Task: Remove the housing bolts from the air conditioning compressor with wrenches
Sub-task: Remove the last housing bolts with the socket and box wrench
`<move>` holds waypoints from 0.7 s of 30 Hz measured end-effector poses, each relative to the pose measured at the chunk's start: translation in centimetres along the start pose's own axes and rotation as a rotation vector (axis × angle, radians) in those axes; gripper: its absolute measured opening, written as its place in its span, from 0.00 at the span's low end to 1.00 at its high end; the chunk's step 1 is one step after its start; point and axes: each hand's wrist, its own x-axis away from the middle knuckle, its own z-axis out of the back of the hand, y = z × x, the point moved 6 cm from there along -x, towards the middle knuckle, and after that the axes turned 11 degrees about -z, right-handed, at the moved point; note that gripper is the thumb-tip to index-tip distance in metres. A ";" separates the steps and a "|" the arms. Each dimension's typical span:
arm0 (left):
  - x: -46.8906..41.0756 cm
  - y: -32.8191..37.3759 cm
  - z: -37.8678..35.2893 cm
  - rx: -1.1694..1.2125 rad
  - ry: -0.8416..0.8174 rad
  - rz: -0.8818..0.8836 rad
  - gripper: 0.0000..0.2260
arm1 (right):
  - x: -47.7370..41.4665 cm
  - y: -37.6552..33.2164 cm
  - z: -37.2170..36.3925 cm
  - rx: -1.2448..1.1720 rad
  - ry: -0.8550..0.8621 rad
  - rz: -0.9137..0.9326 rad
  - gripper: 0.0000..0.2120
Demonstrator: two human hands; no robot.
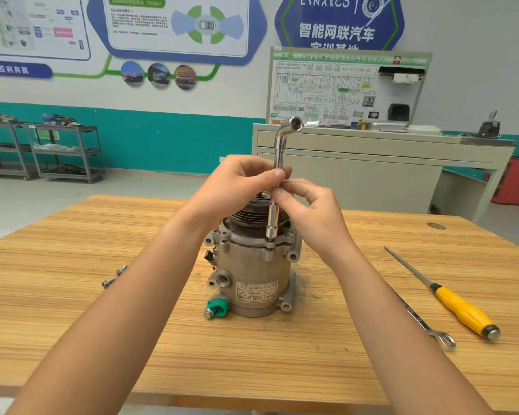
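View from head cam, looking down at a wooden counter [72,324].

1 A/C compressor [252,265] stands upright at centre of the counter, pulley end up, label facing the viewer. 1 green cap [218,307] sits on a port at its lower left.

1 L-shaped socket wrench [272,223], chrome, stands upright. Its lower socket end rests on the compressor's top flange, front right of the pulley. Its bent upper end points right, w/ the open socket showing.

2 hands, both on the wrench shaft at mid height. Left hand [240,178] comes in from the left, fingers curled round the shaft and thumb pressed across its front. Right hand [309,211] comes in from the right, just below the left hand, and pinches the shaft between thumb and fingertips. The 2 hands touch or nearly touch; can't tell which.

2 loose bolts [114,277] lie on the counter left of the compressor, close together, apart from it.

Right side of the counter: 1 flat wrench [426,324] w/ a ring end near the viewer, partly under the right forearm, and 1 screwdriver [459,307] w/ a yellow handle, tip pointing away. They lie near each other, roughly parallel, not touching.

Bkgd: 2 grey shelf carts [63,151] at the left wall, 1 beige cabinet [372,163] w/ a wiring diagram board on top.
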 end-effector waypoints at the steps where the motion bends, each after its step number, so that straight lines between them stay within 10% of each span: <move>1: 0.0 0.0 0.0 0.001 0.015 -0.007 0.06 | 0.1 -0.1 0.0 0.031 0.030 0.018 0.03; 13: 2.9 0.0 2.3 -0.165 0.292 -0.122 0.06 | 0.3 -1.6 2.5 -0.094 0.262 0.091 0.09; 21: 4.1 -2.4 -1.4 -0.793 -0.222 -0.139 0.12 | 0.9 -1.0 3.5 -0.112 0.269 0.075 0.11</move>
